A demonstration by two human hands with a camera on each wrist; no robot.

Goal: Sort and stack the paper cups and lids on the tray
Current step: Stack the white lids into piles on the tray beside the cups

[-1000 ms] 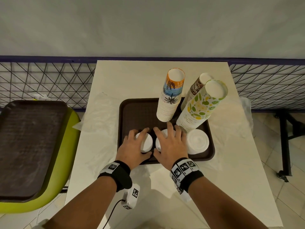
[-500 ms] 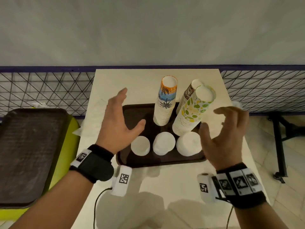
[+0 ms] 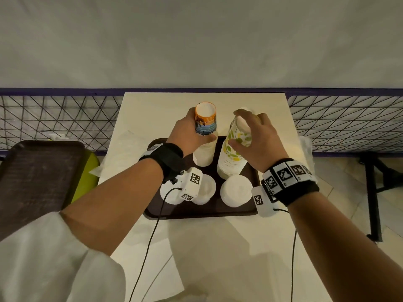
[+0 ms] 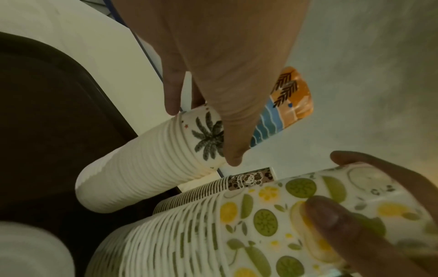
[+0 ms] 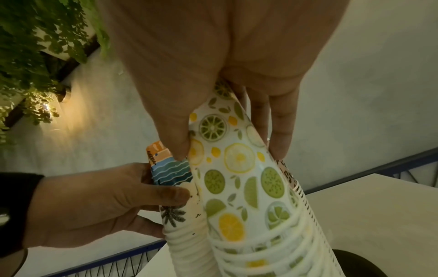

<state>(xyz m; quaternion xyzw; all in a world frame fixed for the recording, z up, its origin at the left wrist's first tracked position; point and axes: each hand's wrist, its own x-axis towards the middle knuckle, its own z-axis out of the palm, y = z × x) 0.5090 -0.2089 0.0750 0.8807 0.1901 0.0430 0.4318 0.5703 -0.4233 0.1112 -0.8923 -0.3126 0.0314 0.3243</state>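
A dark brown tray (image 3: 218,213) on the table carries three upside-down cup stacks and three piles of white lids (image 3: 235,190). My left hand (image 3: 196,129) grips the palm-tree cup stack (image 3: 205,125) near its top, thumb in front (image 4: 234,150). My right hand (image 3: 250,131) grips the citrus-print cup stack (image 3: 233,149) at its top cup, thumb and fingers on opposite sides (image 5: 227,142). That stack leans to the right. The brown-print stack (image 4: 249,180) stands behind the citrus one, mostly hidden. The left wrist camera covers part of two lid piles.
A cream table (image 3: 218,247) ends at a wire mesh fence (image 3: 54,120) and a grey wall. Another brown tray (image 3: 37,182) lies on a green chair (image 3: 87,171) to the left. Clear plastic wrap (image 3: 128,149) lies beside the tray. A black metal frame (image 3: 373,192) stands at right.
A second ago both hands lay on the lid piles. They lifted off, opened, moved forward and now each grips a cup stack.
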